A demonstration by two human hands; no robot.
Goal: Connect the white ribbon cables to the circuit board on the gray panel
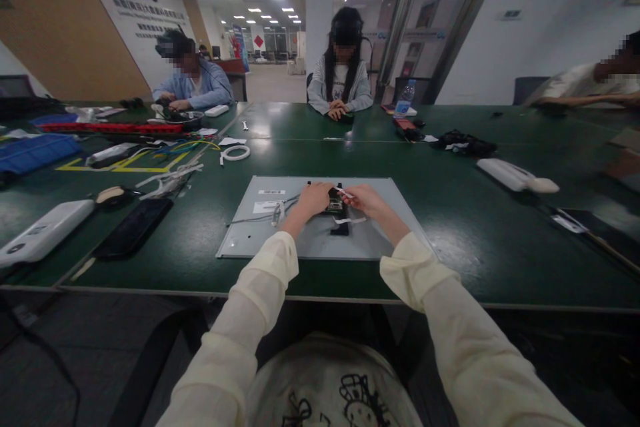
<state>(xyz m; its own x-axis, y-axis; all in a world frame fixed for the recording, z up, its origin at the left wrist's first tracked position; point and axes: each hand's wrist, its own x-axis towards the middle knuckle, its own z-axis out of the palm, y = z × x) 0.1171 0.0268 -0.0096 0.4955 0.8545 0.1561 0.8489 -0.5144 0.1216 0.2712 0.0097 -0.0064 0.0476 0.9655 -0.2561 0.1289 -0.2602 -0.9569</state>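
Note:
A flat light-grey panel (240, 237) lies on the table in front of me, with white labels on its upper left. In its middle sits a small circuit board (336, 204) beside a black bracket-like piece (341, 230). My left hand (314, 200) is closed over the board's left side, its fingertips partly hidden. With bent fingers my right hand (365, 200) pinches a thin white strip, perhaps a ribbon cable (345, 193), just right of the board. Another white strip (351, 219) loops below it. Grey wires (278, 212) run across the panel left of my left hand.
Left of the panel lie a black phone-like slab (134, 228), a white device (47, 230) and bundled cables (175, 177). A white cable coil (235, 153) is beyond. At right rests a white elongated device (507, 175). People sit across the table, near a bottle (405, 100).

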